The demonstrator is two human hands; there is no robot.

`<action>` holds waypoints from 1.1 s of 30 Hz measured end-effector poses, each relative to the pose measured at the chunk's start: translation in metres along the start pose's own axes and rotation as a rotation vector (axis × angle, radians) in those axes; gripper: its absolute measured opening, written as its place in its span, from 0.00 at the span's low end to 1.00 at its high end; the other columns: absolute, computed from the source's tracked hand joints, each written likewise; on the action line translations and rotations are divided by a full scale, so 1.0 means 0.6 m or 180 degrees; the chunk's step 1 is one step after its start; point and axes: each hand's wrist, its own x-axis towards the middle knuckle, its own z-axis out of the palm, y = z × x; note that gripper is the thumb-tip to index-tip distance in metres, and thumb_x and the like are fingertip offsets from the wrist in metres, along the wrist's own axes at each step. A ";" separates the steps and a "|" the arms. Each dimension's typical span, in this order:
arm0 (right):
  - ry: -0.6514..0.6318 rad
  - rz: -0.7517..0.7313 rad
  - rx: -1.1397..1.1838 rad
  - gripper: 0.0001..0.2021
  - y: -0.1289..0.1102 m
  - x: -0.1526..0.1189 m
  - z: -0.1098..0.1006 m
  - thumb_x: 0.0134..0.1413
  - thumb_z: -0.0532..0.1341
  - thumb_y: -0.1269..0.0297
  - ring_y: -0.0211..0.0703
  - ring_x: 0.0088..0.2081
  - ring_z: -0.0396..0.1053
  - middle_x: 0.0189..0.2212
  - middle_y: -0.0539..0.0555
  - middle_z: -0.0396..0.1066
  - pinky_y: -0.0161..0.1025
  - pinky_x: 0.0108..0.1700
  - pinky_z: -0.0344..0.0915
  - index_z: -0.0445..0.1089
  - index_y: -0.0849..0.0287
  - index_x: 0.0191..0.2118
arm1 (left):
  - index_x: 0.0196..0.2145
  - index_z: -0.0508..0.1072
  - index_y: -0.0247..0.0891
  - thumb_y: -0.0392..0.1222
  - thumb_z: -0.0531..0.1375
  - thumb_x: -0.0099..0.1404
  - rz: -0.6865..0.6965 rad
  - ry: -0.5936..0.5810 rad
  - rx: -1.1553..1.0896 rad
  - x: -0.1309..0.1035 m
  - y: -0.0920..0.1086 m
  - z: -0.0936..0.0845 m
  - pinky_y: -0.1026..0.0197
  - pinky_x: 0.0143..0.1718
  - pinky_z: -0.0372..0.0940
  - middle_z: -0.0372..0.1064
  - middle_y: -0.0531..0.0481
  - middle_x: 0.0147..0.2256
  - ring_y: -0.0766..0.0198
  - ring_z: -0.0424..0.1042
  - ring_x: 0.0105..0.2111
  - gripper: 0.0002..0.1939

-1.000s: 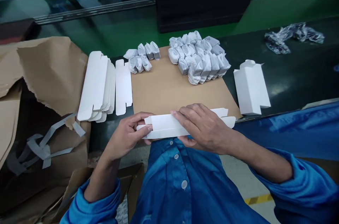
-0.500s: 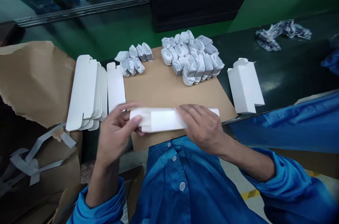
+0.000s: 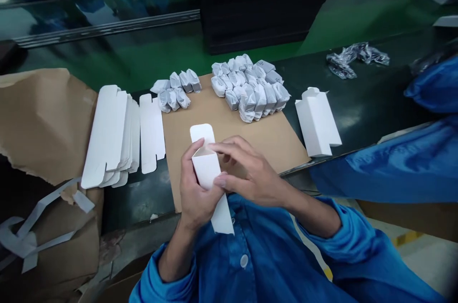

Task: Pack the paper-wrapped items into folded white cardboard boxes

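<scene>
A small white carton (image 3: 205,169) is opened into a square tube in front of my chest. Its top end gapes, with one flap standing up at the far side and another long flap hanging below. My left hand (image 3: 198,193) wraps round the carton from the left. From the right, my right hand (image 3: 250,169) touches it, index finger at the open mouth and thumb on the side wall; its other fingers are curled. Beneath is a brown cardboard sheet (image 3: 193,117) on the dark bench.
Flat white cartons (image 3: 107,136) are stacked at left, with a single flat carton (image 3: 152,126) beside them. Several paper-wrapped pieces (image 3: 250,83) lie in two groups at the back. An erected white carton (image 3: 317,121) and crumpled clear plastic (image 3: 352,59) are at right.
The carton has gone from lying sideways and flattened between both hands to upright and squared open. My left hand now wraps it, and my right hand has moved to its top end.
</scene>
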 end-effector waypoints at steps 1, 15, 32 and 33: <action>-0.0028 -0.0098 0.0119 0.22 0.003 0.008 -0.007 0.63 0.62 0.56 0.42 0.45 0.70 0.47 0.57 0.69 0.41 0.46 0.70 0.67 0.56 0.60 | 0.58 0.65 0.40 0.50 0.66 0.58 0.0128 -0.0031 0.0024 -0.001 -0.002 -0.005 0.56 0.47 0.70 0.67 0.43 0.54 0.54 0.71 0.50 0.32; -0.0400 0.1005 0.2172 0.15 0.025 0.074 -0.015 0.51 0.70 0.54 0.35 0.34 0.69 0.32 0.50 0.73 0.33 0.36 0.66 0.75 0.62 0.36 | 0.51 0.61 0.40 0.41 0.64 0.58 0.0682 -0.0605 0.0547 -0.005 -0.008 -0.009 0.60 0.35 0.69 0.65 0.47 0.44 0.60 0.72 0.39 0.24; 0.0191 -0.0163 0.0806 0.07 0.022 0.032 0.027 0.61 0.64 0.63 0.43 0.46 0.72 0.42 0.56 0.77 0.44 0.51 0.69 0.76 0.60 0.40 | 0.70 0.40 0.41 0.45 0.63 0.63 0.0629 -0.0961 0.0865 -0.007 -0.009 -0.028 0.49 0.50 0.70 0.60 0.34 0.60 0.50 0.69 0.54 0.46; 0.0314 -0.0377 0.0548 0.07 0.025 0.026 0.034 0.61 0.63 0.62 0.43 0.46 0.71 0.43 0.57 0.77 0.44 0.51 0.69 0.76 0.60 0.41 | 0.70 0.43 0.41 0.44 0.63 0.63 0.0631 -0.0966 0.0818 -0.008 -0.010 -0.027 0.49 0.51 0.70 0.61 0.35 0.59 0.51 0.69 0.54 0.45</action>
